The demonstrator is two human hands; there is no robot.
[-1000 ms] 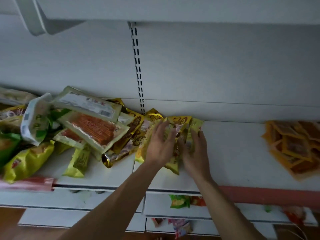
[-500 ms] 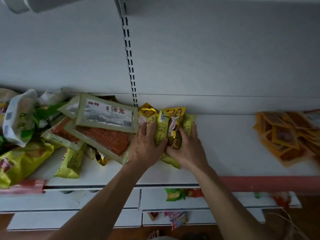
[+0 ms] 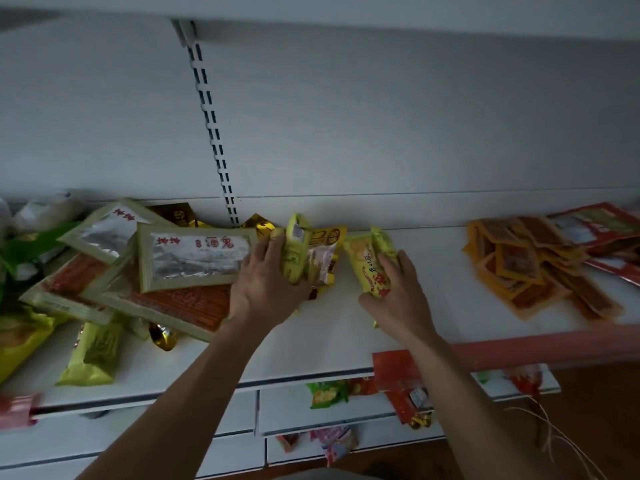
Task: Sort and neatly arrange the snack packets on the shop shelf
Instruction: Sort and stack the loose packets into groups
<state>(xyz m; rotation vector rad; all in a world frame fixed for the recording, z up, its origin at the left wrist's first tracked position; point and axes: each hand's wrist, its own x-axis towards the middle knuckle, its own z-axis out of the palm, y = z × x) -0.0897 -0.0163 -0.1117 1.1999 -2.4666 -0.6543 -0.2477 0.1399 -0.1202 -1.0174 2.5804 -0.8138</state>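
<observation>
- My left hand [image 3: 265, 282] is curled round a bunch of small yellow-green packets [image 3: 294, 252]. My right hand [image 3: 401, 296], apart from it at three o'clock, grips a yellow packet with red print [image 3: 369, 261].
- Both loads sit low over the white shelf [image 3: 346, 334], near its back wall.
- I judge this step to be splitting the yellow kinds into separate groups.
- The next move calls for setting my right load on the bare stretch, short of the orange sachets [image 3: 516, 265] at three o'clock and away from the flat silver packets [image 3: 194, 258] heaped at nine o'clock.
</observation>
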